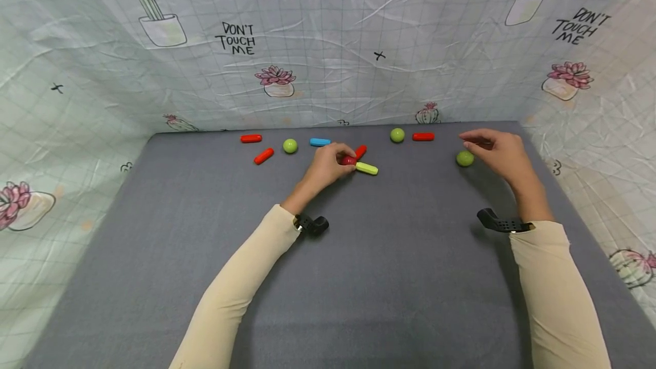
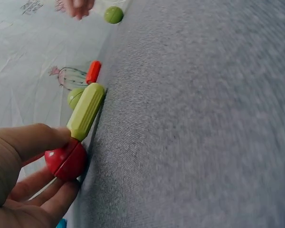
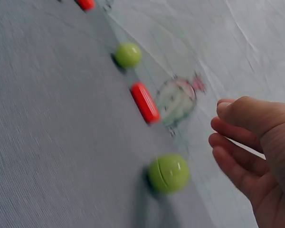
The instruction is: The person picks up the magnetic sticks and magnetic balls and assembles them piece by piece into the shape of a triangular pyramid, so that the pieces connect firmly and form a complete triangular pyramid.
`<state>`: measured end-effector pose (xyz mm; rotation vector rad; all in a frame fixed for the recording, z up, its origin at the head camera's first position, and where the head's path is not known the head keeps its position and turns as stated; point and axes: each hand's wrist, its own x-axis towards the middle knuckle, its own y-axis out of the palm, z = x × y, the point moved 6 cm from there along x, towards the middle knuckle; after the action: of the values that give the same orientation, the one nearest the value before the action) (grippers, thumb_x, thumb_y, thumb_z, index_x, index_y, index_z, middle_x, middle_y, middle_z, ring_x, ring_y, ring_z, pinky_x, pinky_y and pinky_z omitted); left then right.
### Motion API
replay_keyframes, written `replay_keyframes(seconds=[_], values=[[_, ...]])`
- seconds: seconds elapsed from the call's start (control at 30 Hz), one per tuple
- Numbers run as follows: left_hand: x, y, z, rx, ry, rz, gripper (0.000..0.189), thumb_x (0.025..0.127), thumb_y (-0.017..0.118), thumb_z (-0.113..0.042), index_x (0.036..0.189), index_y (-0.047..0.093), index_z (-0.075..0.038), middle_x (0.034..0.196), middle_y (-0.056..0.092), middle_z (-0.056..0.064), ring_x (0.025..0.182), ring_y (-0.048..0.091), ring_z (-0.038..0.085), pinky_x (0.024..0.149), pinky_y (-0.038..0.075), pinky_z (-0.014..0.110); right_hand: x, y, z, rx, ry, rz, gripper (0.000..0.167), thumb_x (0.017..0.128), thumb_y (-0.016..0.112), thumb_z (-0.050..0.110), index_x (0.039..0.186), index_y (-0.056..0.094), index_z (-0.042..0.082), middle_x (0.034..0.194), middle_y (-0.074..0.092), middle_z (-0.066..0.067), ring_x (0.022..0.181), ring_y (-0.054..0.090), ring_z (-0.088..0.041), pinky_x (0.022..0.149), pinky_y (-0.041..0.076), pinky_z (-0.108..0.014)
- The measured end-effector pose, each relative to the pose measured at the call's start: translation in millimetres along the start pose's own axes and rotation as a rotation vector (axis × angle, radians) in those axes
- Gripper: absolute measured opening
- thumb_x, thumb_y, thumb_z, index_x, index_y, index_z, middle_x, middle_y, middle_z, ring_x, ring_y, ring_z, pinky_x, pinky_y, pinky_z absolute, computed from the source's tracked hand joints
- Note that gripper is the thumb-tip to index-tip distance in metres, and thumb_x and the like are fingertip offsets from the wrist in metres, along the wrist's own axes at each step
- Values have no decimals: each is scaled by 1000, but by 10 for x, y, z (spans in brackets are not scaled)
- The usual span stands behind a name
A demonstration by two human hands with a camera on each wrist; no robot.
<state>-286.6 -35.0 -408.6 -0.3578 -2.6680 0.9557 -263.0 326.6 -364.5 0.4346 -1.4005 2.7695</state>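
Note:
My left hand (image 1: 330, 162) grips a red ball (image 2: 66, 160) between thumb and fingers, low over the grey cloth. A yellow-green stick (image 2: 87, 111) touches the ball and points to the right. Beyond the ball lies a red stick (image 1: 361, 152), mostly hidden by the hand in the left wrist view. My right hand (image 1: 499, 152) hovers at the right with its fingers loosely bent and nothing in them. Close by its fingertips, on the cloth, is a green ball (image 3: 168, 173); a gap shows between hand and ball in the right wrist view.
Along the back edge lie two red sticks (image 1: 251, 138) at the left, a green ball (image 1: 290, 146), a blue stick (image 1: 320, 142), another green ball (image 1: 397, 135) and a red stick (image 1: 423, 136). A printed curtain (image 1: 333, 84) rises behind the grey surface (image 1: 389, 278).

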Motion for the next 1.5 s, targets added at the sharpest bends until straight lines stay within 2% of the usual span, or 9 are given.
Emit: replay_keyframes(seconds=[0.07, 0.17, 0.23, 0.3, 0.53, 0.97, 1.1, 1.23, 1.5], values=[[9, -2, 14, -26, -4, -8, 24, 85, 84, -8, 107, 77, -5, 108, 71, 12, 97, 69, 22, 85, 56, 30, -21, -49, -79, -17, 11, 7, 31, 100, 68, 25, 125, 73, 8, 117, 72, -18, 87, 58, 14, 73, 47, -14], [28, -4, 45, -66, -15, -21, 24, 84, 85, -9, 105, 77, -5, 107, 73, 11, 97, 70, 22, 84, 56, 30, -49, -66, -183, -43, 22, 51, 36, 100, 67, 27, 129, 69, 6, 123, 70, -22, 99, 72, -19, 91, 52, -39], [40, -6, 78, -98, -26, -32, 24, 83, 85, -9, 105, 77, -5, 106, 74, 11, 97, 71, 22, 83, 56, 30, -70, -47, -252, -47, 35, 88, 41, 100, 68, 29, 133, 67, 4, 127, 67, -24, 109, 68, -39, 96, 47, -56], [49, -8, 120, -113, -40, -42, 24, 82, 86, -10, 104, 78, -7, 105, 75, 9, 96, 71, 20, 82, 56, 29, -94, -15, -328, -40, 59, 122, 48, 99, 69, 32, 137, 64, 4, 132, 64, -26, 114, 62, -47, 98, 42, -62], [30, -14, 202, -133, -76, -56, 25, 81, 88, -14, 104, 80, -11, 104, 77, 5, 97, 72, 15, 83, 55, 27, -154, 90, -557, 4, 132, 180, 62, 96, 71, 41, 145, 57, 7, 141, 57, -25, 126, 55, -43, 102, 41, -62], [-3, -23, 263, -206, -132, -74, 26, 77, 90, -14, 102, 82, -12, 100, 78, 4, 94, 73, 13, 79, 56, 26, -136, 179, -639, 29, 135, 109, 57, 92, 75, 43, 137, 66, 10, 133, 63, -22, 127, 55, -40, 102, 41, -59], [-1, -26, 288, -215, -144, -79, 26, 76, 91, -14, 101, 82, -13, 100, 78, 4, 93, 72, 12, 78, 55, 25, -118, 181, -618, 18, 130, 76, 53, 90, 77, 45, 132, 70, 13, 126, 69, -16, 112, 62, -9, 92, 47, -34], [6, -25, 296, -229, -142, -81, 27, 76, 91, -13, 101, 82, -13, 99, 78, 4, 92, 72, 12, 77, 54, 25, -105, 177, -587, 23, 118, 53, 50, 89, 79, 44, 128, 73, 14, 120, 72, -13, 92, 48, 22, 78, 39, -13], [49, -42, 294, -223, -123, -40, 30, 77, 91, -13, 105, 80, -10, 100, 78, 7, 92, 73, 14, 77, 56, 26, -95, 163, -432, 79, 106, 7, 46, 88, 81, 39, 126, 75, 13, 103, 77, 8, 87, 53, 24, 73, 41, -6]])
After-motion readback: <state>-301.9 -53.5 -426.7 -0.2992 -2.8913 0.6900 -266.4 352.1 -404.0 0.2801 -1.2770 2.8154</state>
